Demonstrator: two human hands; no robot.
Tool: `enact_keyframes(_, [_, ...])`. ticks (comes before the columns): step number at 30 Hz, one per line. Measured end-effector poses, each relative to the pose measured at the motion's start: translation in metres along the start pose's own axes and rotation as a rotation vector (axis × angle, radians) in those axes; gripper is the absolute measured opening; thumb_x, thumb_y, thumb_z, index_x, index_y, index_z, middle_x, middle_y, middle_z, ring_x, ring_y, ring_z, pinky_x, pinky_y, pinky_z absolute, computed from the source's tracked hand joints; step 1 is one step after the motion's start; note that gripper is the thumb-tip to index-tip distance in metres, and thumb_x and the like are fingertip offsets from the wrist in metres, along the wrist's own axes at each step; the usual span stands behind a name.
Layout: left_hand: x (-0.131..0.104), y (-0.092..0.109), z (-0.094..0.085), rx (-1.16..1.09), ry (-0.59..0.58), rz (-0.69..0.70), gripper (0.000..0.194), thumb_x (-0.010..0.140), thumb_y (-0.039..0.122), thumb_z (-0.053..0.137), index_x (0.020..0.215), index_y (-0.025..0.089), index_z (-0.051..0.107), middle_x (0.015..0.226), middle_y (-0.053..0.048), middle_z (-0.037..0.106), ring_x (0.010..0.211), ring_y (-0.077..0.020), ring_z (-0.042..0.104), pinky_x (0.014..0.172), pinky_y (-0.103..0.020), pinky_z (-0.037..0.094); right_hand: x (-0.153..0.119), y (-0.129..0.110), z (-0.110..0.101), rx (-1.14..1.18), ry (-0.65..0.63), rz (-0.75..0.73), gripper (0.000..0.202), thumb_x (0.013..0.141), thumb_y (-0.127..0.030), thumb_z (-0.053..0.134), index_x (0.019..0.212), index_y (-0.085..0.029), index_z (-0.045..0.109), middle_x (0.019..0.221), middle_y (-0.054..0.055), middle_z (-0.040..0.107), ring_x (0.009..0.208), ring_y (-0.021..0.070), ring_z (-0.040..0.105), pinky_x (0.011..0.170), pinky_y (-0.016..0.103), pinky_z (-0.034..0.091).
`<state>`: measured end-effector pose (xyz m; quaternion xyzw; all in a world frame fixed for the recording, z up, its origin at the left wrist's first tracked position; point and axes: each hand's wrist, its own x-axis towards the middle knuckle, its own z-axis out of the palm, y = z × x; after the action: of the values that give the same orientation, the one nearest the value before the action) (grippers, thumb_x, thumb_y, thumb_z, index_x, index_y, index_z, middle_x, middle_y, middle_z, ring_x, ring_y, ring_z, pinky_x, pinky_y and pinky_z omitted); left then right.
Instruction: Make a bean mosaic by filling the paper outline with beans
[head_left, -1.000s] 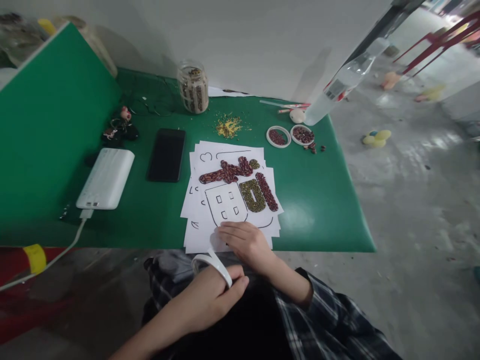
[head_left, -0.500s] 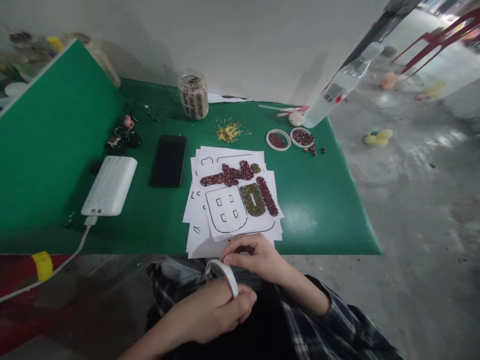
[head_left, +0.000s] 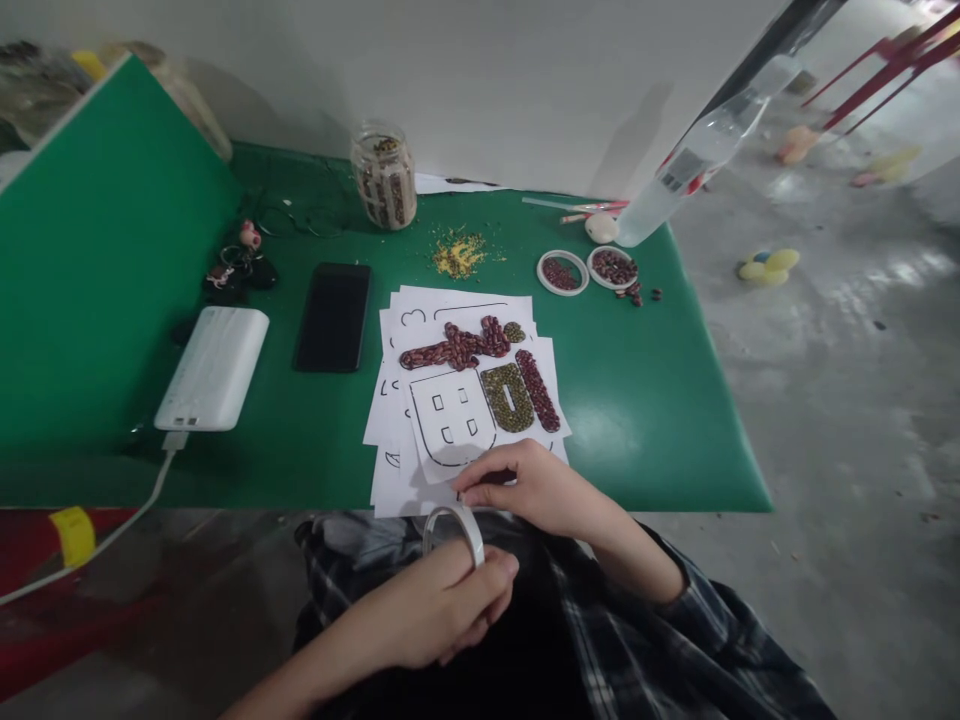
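Note:
My left hand (head_left: 442, 610) grips a white roll of tape (head_left: 454, 528) over my lap, just below the table's front edge. My right hand (head_left: 529, 485) pinches at the top of the roll, fingertips at the tape's loose end, which is too small to see clearly. Right above the hands lies a stack of white paper sheets (head_left: 465, 395) with a drawn house outline. Red beans (head_left: 457, 345) and green beans (head_left: 508, 395) cover parts of the drawing.
On the green table (head_left: 637, 400) lie a black phone (head_left: 334, 315), a white power bank (head_left: 212, 368) with cable, keys (head_left: 238, 270), a glass jar (head_left: 385, 187), yellow grains (head_left: 457, 255), two small dishes of beans (head_left: 589, 270) and a plastic bottle (head_left: 694, 165). A green board (head_left: 97, 250) stands left.
My right hand lifted off the paper's lower edge, went to the tape roll and now sits up at the paper's edge. My left hand brought the roll right.

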<state>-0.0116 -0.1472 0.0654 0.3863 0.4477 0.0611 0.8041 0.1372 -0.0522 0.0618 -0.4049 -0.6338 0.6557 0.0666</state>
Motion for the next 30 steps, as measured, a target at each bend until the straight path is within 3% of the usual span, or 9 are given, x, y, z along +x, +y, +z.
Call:
enact_keyframes(7, [0.003,-0.001,0.001,0.047,0.001,-0.039,0.043,0.089,0.054,0.028,0.071,0.019,0.045,0.048,0.006,0.040,0.044,-0.0087,0.035,0.047,-0.022,0.033,-0.002,0.002,-0.001,-0.058,-0.046,0.020,0.012,0.077,-0.015,0.061,0.082,-0.020,0.071,0.082,-0.001,0.071,0.080,0.0136,0.065,0.077,0.028,0.050])
enact_keyframes(10, [0.005,-0.002,0.002,0.049,0.008,-0.065,0.043,0.088,0.056,0.028,0.072,0.019,0.045,0.049,0.006,0.040,0.044,-0.0088,0.035,0.045,-0.022,0.032,-0.003,0.006,0.004,-0.033,0.013,0.037,0.010,0.078,-0.016,0.061,0.080,-0.020,0.070,0.081,0.000,0.070,0.079,0.0137,0.064,0.076,0.028,0.050])
enact_keyframes(15, [0.006,-0.001,0.003,0.071,0.016,-0.053,0.042,0.088,0.054,0.027,0.071,0.019,0.044,0.050,0.005,0.041,0.045,-0.0092,0.036,0.044,-0.022,0.030,-0.003,0.015,0.012,0.027,0.166,-0.025,0.012,0.081,-0.023,0.060,0.089,-0.020,0.068,0.107,0.004,0.068,0.095,0.0163,0.062,0.085,0.032,0.049])
enact_keyframes(17, [0.006,0.000,0.003,0.083,0.013,-0.024,0.042,0.088,0.054,0.028,0.070,0.019,0.044,0.050,0.005,0.040,0.046,-0.0092,0.037,0.045,-0.022,0.030,-0.004,0.018,0.013,0.047,0.195,-0.020,0.017,0.082,-0.028,0.060,0.094,-0.019,0.067,0.105,0.005,0.068,0.091,0.0163,0.063,0.082,0.032,0.050])
enact_keyframes(23, [0.005,0.001,0.005,0.067,0.019,-0.027,0.041,0.089,0.052,0.028,0.070,0.020,0.043,0.049,0.006,0.039,0.045,-0.0090,0.035,0.045,-0.023,0.030,-0.008,0.024,0.007,0.166,0.063,0.082,0.024,0.077,-0.039,0.066,0.086,-0.017,0.068,0.083,0.004,0.069,0.076,0.0141,0.061,0.073,0.029,0.049])
enact_keyframes(30, [0.006,0.003,0.007,0.124,0.012,0.019,0.038,0.090,0.047,0.030,0.066,0.020,0.042,0.050,0.006,0.038,0.046,-0.0084,0.035,0.046,-0.022,0.028,-0.004,0.027,0.005,0.259,0.007,0.064,0.021,0.071,-0.034,0.072,0.077,-0.016,0.064,0.072,0.000,0.062,0.068,0.0103,0.055,0.067,0.025,0.044])
